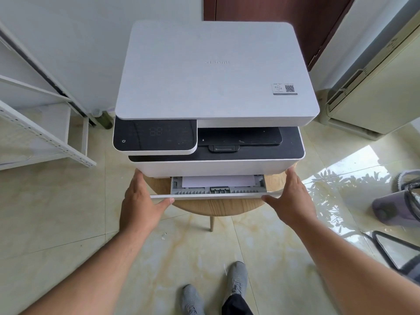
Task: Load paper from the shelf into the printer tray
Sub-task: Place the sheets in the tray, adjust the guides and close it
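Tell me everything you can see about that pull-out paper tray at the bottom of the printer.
The paper tray is a shallow grey plastic drawer with a white front panel, sticking partly out of the white printer at its base, level above the round wooden table. Inside lies a stack of white paper, in front of it a ribbed floor and a dark guide clip. The left hand and right hand flank it, thumbs against the front panel's ends, fingers reaching to the printer's lower corners.
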Action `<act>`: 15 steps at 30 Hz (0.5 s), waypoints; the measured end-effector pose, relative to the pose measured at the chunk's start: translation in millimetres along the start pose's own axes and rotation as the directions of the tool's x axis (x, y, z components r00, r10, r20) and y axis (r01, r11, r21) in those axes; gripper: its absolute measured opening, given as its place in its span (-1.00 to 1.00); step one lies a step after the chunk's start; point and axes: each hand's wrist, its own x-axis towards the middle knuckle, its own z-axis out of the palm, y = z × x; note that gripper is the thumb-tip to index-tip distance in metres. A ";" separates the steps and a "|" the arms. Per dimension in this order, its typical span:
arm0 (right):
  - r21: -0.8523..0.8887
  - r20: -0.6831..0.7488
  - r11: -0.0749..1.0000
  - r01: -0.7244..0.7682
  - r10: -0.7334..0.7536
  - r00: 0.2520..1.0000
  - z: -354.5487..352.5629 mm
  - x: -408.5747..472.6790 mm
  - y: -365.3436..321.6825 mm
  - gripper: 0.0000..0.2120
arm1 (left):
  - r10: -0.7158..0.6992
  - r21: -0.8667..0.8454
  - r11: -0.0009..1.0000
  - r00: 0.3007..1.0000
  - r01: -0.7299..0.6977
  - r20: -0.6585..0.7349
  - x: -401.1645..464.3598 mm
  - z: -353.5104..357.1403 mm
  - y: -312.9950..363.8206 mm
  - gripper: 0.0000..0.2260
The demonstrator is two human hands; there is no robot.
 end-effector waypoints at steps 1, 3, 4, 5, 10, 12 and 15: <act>0.020 -0.011 1.000 0.000 0.001 1.000 0.6 2.1 0.1 -0.06 | -0.009 -0.025 1.000 1.000 0.009 -0.012 1.7 1.5 0.8 -0.05; 0.059 -0.032 0.998 -0.003 0.005 0.999 2.6 6.2 -0.2 -0.13 | -0.026 -0.087 0.996 0.999 0.022 -0.043 3.7 5.4 3.1 -0.12; 0.080 -0.041 0.997 -0.012 0.016 0.999 4.2 8.0 -0.7 -0.18 | -0.037 -0.124 0.992 0.998 0.030 -0.059 4.2 7.5 4.3 -0.16; 0.101 -0.053 0.995 -0.022 0.028 0.998 5.8 9.5 -1.1 -0.23 | -0.050 -0.162 0.986 0.996 0.038 -0.072 4.7 9.7 5.5 -0.18; 0.176 -0.073 0.984 -0.041 0.055 0.996 9.1 12.5 -2.6 -0.28 | -0.072 -0.260 0.965 0.991 0.040 -0.113 7.8 18.2 3.2 -0.20; 0.203 -0.061 0.979 -0.034 0.047 0.997 7.3 11.6 -0.8 -0.27 | -0.050 -0.297 0.955 0.993 0.017 -0.107 8.7 18.3 0.0 -0.20; 0.208 -0.059 0.978 0.011 0.001 0.998 3.2 9.6 2.9 -0.31 | -0.010 -0.346 0.938 0.996 -0.021 -0.089 11.2 14.7 -5.5 -0.23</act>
